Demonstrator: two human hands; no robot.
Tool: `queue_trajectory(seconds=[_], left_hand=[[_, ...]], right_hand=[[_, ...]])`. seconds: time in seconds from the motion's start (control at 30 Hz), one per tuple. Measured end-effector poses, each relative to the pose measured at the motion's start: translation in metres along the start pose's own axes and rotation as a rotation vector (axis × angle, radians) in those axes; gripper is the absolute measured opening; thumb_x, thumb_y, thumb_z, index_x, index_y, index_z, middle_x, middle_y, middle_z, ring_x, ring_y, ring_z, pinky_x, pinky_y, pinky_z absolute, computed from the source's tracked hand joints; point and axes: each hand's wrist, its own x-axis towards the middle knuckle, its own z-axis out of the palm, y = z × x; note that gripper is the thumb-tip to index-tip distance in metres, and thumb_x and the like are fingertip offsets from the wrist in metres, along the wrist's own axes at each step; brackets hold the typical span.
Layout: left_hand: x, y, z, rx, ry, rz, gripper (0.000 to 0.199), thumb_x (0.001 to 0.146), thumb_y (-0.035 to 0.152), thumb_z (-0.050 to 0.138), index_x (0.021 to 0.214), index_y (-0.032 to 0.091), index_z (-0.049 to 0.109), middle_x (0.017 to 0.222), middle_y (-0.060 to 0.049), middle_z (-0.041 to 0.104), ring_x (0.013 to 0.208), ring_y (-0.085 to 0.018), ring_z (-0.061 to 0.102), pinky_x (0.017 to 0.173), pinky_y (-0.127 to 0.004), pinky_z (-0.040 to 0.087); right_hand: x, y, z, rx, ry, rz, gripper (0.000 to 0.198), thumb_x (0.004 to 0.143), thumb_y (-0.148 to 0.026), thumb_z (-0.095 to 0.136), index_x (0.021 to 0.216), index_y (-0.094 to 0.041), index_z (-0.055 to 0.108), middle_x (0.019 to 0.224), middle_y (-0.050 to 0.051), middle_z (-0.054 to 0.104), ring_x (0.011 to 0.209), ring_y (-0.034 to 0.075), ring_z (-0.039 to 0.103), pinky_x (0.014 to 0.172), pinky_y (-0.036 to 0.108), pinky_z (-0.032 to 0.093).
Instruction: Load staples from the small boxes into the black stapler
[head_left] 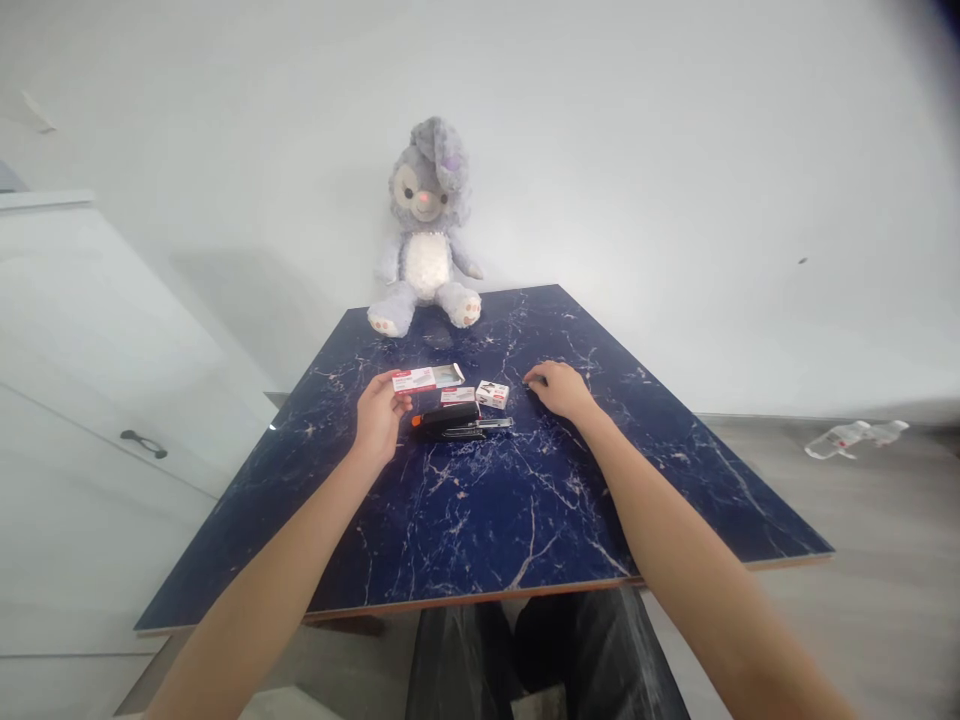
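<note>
My left hand point(381, 418) grips a small red-and-white cardboard box point(415, 382), whose right end is open and shows a pale inside. Just below it on the table lies a black stapler point(448, 420) with an orange part at its left end and a metal rail jutting out to the right. Behind the stapler are a second red-and-white box point(458, 396) and a smaller white box point(493, 394) with dark print. To the right of these boxes, my right hand point(559, 388) is at the tabletop with its fingers pinched together; what they hold, if anything, cannot be made out.
The dark blue marbled table point(480, 530) stands against a pale wall. A grey plush rabbit point(427, 235) sits at its far edge. A white cabinet point(82, 430) is close on the left. On the floor at right lies a clear plastic bottle point(836, 440).
</note>
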Motion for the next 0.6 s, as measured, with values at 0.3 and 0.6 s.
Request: queue_trajectory(seconds=[0.3, 0.6], left_hand=[[0.008, -0.001, -0.007, -0.057, -0.02, -0.021, 0.027, 0.065, 0.021, 0.072, 0.091, 0.019, 0.067, 0.078, -0.001, 0.069, 0.056, -0.009, 0.056, 0.055, -0.021, 0.045], [0.025, -0.007, -0.025, -0.039, -0.078, -0.095, 0.031, 0.062, 0.02, 0.076, 0.092, 0.019, 0.067, 0.077, 0.0, 0.068, 0.061, -0.009, 0.059, 0.058, -0.02, 0.048]], right_hand=[[-0.005, -0.024, -0.011, -0.025, -0.1, -0.026, 0.034, 0.092, -0.014, 0.05, 0.119, -0.021, 0.069, 0.105, 0.011, 0.073, 0.096, 0.025, 0.068, 0.085, 0.033, 0.048], [-0.01, -0.037, -0.025, 0.174, -0.139, -0.064, 0.016, 0.082, -0.027, 0.068, 0.096, -0.024, 0.077, 0.083, 0.001, 0.073, 0.076, 0.018, 0.066, 0.075, 0.027, 0.048]])
